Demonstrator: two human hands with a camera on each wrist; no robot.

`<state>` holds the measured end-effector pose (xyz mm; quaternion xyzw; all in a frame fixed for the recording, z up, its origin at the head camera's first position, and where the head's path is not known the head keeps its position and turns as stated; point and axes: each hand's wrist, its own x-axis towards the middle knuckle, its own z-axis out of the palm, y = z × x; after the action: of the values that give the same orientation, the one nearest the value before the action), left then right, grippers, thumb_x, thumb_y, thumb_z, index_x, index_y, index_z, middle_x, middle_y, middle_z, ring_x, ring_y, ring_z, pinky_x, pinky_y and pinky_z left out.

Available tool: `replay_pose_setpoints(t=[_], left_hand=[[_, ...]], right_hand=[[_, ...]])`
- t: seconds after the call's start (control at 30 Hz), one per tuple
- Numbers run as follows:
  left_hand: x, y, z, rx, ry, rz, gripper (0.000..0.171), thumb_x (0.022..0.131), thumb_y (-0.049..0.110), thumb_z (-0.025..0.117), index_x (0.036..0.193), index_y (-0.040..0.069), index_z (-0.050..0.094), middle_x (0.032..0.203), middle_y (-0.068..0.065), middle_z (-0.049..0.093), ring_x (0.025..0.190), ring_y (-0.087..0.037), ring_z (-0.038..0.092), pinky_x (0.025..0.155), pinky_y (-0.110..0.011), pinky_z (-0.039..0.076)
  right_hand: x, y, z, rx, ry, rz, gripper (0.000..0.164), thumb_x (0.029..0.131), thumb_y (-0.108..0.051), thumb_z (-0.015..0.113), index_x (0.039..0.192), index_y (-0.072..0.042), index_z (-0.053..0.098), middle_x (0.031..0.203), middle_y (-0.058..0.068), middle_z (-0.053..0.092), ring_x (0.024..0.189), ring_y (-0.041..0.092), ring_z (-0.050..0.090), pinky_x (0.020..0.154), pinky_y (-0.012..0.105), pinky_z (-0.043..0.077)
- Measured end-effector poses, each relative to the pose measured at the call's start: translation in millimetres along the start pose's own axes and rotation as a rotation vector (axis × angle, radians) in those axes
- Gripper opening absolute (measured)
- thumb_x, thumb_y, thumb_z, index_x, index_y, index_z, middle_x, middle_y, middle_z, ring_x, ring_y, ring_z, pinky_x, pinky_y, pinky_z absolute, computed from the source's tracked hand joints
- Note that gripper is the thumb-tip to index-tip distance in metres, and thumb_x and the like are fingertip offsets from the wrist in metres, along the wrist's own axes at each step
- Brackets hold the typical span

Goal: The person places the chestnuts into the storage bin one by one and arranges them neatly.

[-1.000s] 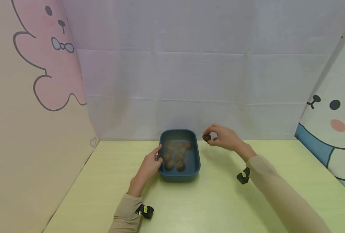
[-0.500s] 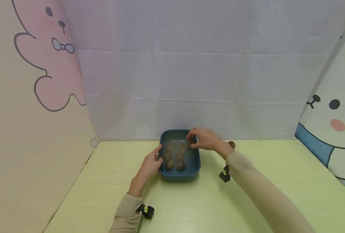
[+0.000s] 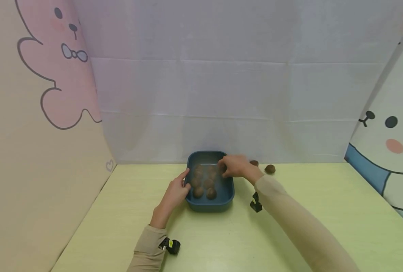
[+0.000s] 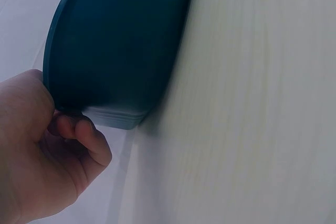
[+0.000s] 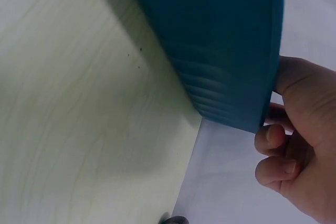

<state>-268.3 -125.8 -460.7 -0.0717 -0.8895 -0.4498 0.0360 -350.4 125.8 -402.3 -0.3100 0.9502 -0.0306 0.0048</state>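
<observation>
A dark blue rectangular bin [image 3: 208,207] stands on the table against the back curtain. Several round brown chestnuts [image 3: 211,193] lie inside it. My left hand [image 3: 172,194] grips the bin's left rim, thumb and fingers on either side of the wall, as the left wrist view also shows. Over the right rim reaches my right hand [image 3: 236,166], its fingertips inside the bin. Between thumb and fingers it pinches a dark chestnut [image 3: 222,167], partly hidden. In the right wrist view the bin's wall [image 5: 220,51] covers the fingertips.
To the right of the bin, near the curtain, lie one chestnut [image 3: 270,169] and another brown one [image 3: 254,163] partly behind my right hand. The light green table [image 3: 215,241] meets a white curtain [image 3: 201,94] behind and printed panels at both sides.
My right hand has carried a chestnut leftward from beside the bin over its right rim and lowered slightly. Two chestnuts on the table came into view. My left hand has stayed put.
</observation>
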Motion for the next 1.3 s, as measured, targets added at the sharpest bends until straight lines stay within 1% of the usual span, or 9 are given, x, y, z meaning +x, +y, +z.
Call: replay_pose_setpoints(t=[0.1,0.23,0.37,0.5,0.63,0.7,0.87,1.07,1.3], left_hand=[[-0.8,0.4,0.6,-0.002,-0.005,-0.003,0.067,0.089,0.008,0.049,0.155,0.011,0.037,0.053,0.005,0.033,0.049,-0.011,0.030,0.049,-0.024,0.029],[-1.0,1.9,0.4,-0.002,-0.001,-0.001,0.067,0.088,0.008,0.050,0.154,0.011,0.038,0.053,0.005,0.033,0.048,-0.011,0.029,0.049,-0.024,0.028],[-0.7,2.1,-0.3,0.003,0.003,0.001,0.067,0.088,0.007,0.050,0.154,0.010,0.038,0.053,0.005,0.032,0.048,-0.011,0.029,0.049,-0.024,0.028],[-0.5,1.0,-1.6,-0.001,0.001,0.001,0.067,0.089,0.007,0.050,0.154,0.010,0.037,0.053,0.005,0.033,0.047,-0.011,0.029,0.048,-0.024,0.028],[-1.4,-0.2,-4.5,0.003,0.009,-0.002,0.066,0.089,0.008,0.050,0.154,0.011,0.038,0.052,0.004,0.032,0.048,-0.011,0.029,0.048,-0.024,0.028],[-1.9,-1.4,-5.7,0.008,0.009,-0.004,0.066,0.089,0.008,0.050,0.154,0.011,0.038,0.053,0.004,0.032,0.048,-0.011,0.029,0.048,-0.024,0.028],[-2.0,-4.5,-5.6,0.006,0.004,-0.007,0.066,0.090,0.008,0.050,0.155,0.012,0.037,0.053,0.005,0.032,0.048,-0.011,0.029,0.048,-0.024,0.028],[-0.6,-3.6,-3.3,-0.005,0.005,-0.001,0.066,0.089,0.008,0.051,0.154,0.011,0.038,0.052,0.005,0.033,0.048,-0.010,0.029,0.048,-0.023,0.028],[0.7,-1.5,0.3,-0.011,-0.007,-0.002,0.066,0.091,0.008,0.050,0.155,0.012,0.036,0.052,0.005,0.032,0.047,-0.010,0.029,0.048,-0.023,0.028]], right_hand=[[2,-1,3,-0.004,-0.030,0.023,0.028,0.081,-0.028,0.079,0.108,-0.026,0.074,0.106,-0.004,0.072,0.097,0.020,0.067,0.074,0.044,0.054],[0,-1,5,0.004,-0.023,0.035,0.027,0.084,-0.028,0.077,0.110,-0.027,0.073,0.109,-0.004,0.068,0.099,0.020,0.065,0.076,0.043,0.054],[-9,0,0,0.091,0.052,0.030,0.024,0.088,-0.026,0.072,0.112,-0.025,0.073,0.110,-0.001,0.064,0.098,0.021,0.064,0.077,0.043,0.053],[-20,7,-6,0.194,0.155,0.023,0.025,0.091,-0.024,0.068,0.115,-0.018,0.073,0.112,0.002,0.065,0.101,0.026,0.065,0.080,0.043,0.053],[-30,20,-8,0.254,0.229,0.042,0.027,0.091,-0.025,0.068,0.115,-0.014,0.072,0.111,0.004,0.066,0.106,0.030,0.064,0.085,0.046,0.052],[-37,27,-9,0.285,0.259,0.055,0.027,0.091,-0.025,0.068,0.115,-0.013,0.072,0.109,0.006,0.066,0.105,0.031,0.064,0.086,0.048,0.052],[-58,49,-7,0.354,0.312,0.102,0.026,0.092,-0.023,0.067,0.115,-0.012,0.072,0.108,0.007,0.068,0.104,0.031,0.064,0.084,0.049,0.052],[-78,78,2,0.385,0.334,0.171,0.031,0.094,-0.024,0.065,0.119,-0.007,0.069,0.113,0.013,0.067,0.112,0.039,0.061,0.090,0.055,0.048],[-96,101,10,0.382,0.332,0.214,0.037,0.094,-0.022,0.064,0.125,-0.001,0.065,0.121,0.018,0.064,0.116,0.041,0.058,0.096,0.058,0.045]])
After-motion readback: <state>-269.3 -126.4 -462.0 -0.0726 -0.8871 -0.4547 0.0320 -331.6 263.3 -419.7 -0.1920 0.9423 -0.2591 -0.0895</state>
